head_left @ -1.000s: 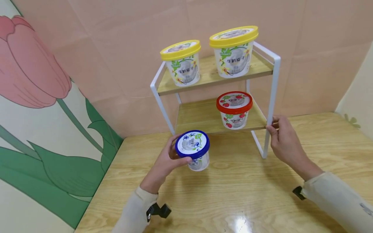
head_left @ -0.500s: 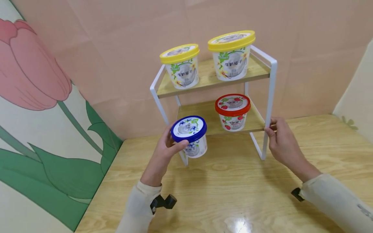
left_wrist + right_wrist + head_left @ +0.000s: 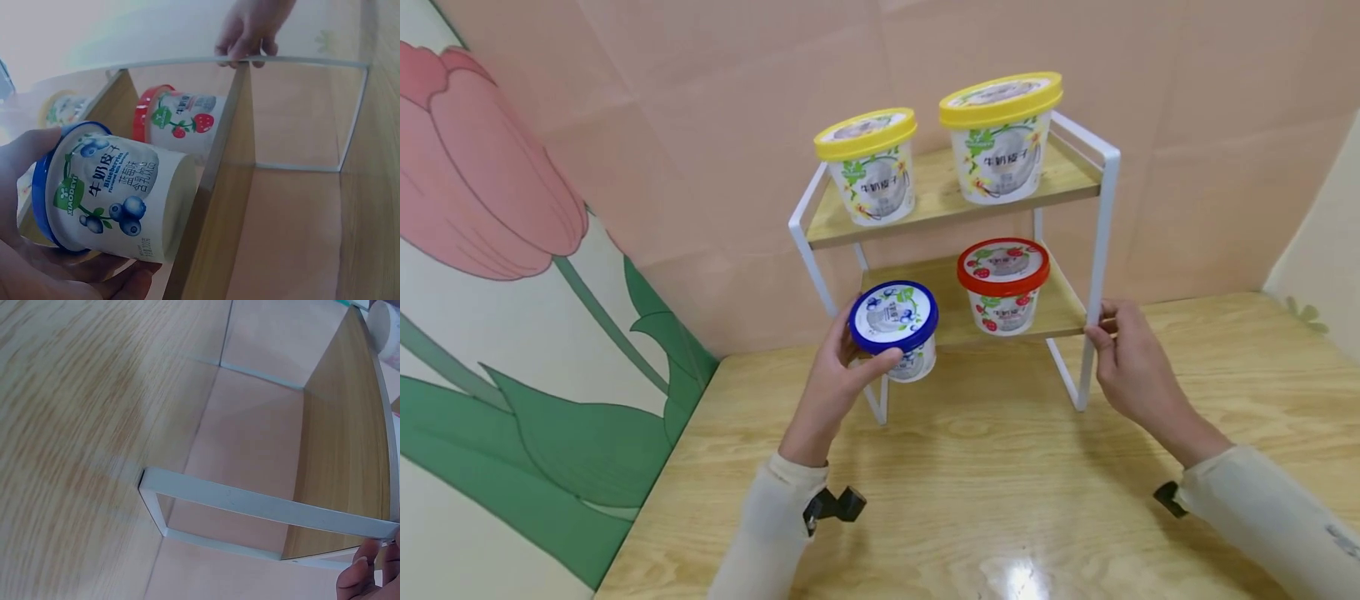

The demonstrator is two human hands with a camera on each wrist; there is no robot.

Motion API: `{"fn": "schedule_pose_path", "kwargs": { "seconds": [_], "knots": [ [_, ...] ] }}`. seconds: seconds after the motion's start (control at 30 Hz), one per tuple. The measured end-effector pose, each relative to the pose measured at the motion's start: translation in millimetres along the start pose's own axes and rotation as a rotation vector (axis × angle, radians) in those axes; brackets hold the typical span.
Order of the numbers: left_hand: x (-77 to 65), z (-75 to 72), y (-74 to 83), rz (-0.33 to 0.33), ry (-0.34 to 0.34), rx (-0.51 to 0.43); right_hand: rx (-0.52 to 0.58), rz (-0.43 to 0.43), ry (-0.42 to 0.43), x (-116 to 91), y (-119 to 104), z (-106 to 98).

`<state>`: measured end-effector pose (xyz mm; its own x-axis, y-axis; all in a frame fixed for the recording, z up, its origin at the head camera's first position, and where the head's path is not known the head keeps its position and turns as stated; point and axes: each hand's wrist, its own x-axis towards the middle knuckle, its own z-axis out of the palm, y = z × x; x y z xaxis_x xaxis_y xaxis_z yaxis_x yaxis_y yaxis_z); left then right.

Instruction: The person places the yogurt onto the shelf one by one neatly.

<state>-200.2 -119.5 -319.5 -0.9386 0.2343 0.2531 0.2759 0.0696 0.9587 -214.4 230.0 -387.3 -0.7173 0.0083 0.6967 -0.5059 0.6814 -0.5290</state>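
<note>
My left hand point(image 3: 831, 379) grips a blueberry-printed tub point(image 3: 893, 318) with a blue lid, thumb in front and fingers round the far side. In the left wrist view the tub point(image 3: 115, 194) is tilted, its base near the front edge of the lower shelf point(image 3: 215, 162); I cannot tell whether they touch. My right hand point(image 3: 1131, 358) pinches the right front post point(image 3: 1099, 250) of a white-framed two-tier rack at lower-shelf height. The right wrist view shows only its fingers point(image 3: 359, 572) at the frame. A red-lidded strawberry tub point(image 3: 1006, 304) stands on the lower shelf's right side.
Two yellow-lidded tubs, the left one point(image 3: 880, 179) and the right one point(image 3: 1000, 158), stand on the upper shelf point(image 3: 929, 179). The rack's legs rest on a wood-grain table point(image 3: 992, 467). A pinkish backdrop point(image 3: 722, 167) hangs behind, and a tulip-printed panel point(image 3: 497, 183) borders the left.
The blue-lidded tub has risen in my left hand from below the lower shelf to its left front edge. My right hand has kept its hold on the post.
</note>
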Motion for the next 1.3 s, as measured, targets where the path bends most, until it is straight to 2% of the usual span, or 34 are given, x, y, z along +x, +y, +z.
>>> {"fn": "schedule_pose_path", "kwargs": {
  "seconds": [0.3,0.6,0.83,1.0,1.3],
  "knots": [
    [7.4,7.7,-5.9,-0.014,-0.002,-0.074,0.008,0.000,-0.006,0.2,0.3,-0.5],
    [11.2,14.4,-6.1,0.009,0.043,-0.031,-0.004,-0.002,-0.006,0.6,0.0,-0.4],
    [21.7,18.7,-7.4,-0.002,0.061,-0.107,-0.002,-0.001,-0.005,1.0,0.2,0.1],
    [27.6,20.9,-6.9,-0.001,0.077,-0.128,0.009,-0.005,0.003,1.6,1.3,1.1],
    [31.6,21.5,-8.5,-0.044,0.072,-0.127,0.000,-0.010,0.012,0.0,1.3,1.3]
  ]
}}
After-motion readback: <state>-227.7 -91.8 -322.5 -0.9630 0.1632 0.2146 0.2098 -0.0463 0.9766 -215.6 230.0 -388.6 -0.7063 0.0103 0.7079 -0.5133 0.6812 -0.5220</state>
